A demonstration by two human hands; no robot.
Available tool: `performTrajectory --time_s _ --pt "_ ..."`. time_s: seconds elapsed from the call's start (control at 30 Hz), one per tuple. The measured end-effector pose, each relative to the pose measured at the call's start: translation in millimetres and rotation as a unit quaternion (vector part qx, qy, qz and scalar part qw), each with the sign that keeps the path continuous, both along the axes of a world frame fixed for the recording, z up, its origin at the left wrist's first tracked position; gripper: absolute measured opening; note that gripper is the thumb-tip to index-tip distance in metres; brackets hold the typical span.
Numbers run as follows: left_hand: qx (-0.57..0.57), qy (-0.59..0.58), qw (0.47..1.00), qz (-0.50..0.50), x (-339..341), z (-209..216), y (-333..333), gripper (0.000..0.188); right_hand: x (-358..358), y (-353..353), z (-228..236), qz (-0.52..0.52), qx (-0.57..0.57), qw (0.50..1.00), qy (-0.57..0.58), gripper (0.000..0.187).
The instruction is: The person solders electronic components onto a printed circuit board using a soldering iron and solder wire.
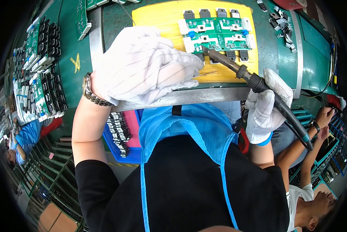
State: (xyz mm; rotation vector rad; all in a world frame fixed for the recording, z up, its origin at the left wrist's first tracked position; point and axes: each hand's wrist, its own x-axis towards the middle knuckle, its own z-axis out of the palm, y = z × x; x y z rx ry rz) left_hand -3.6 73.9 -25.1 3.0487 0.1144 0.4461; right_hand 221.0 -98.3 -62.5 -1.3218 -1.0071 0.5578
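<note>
Through the head camera I have two gloved hands, well apart: the right hand [268, 103] is wrapped round one soldering iron [254, 82], its tip at the lower left corner of one green circuit panel [215, 28]; the left hand [146, 69] rests with bunched fingers at the lower left of one yellow board [158, 17], and I cannot tell whether it grips anything; the panel lies toward that board's right edge, by the counter's [274, 58] near edge, bearing two blue discs [191, 34], four black parts [204, 13] along its far side
</note>
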Motion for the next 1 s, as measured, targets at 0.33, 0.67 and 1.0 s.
performTrajectory --time_s 0.33,0.67,1.0 --pt "-0.148 -0.232 0.960 0.058 -2 4 17 0.013 5 -12 -6 -0.031 -0.030 0.999 -0.011 0.040" --pt "-0.119 -0.150 0.979 0.066 4 3 21 0.016 4 -2 -8 0.006 0.005 0.999 -0.048 0.041" --pt "-0.110 -0.130 0.984 0.045 8 -2 22 0.015 2 -1 -2 0.007 -0.005 1.000 -0.014 0.043"
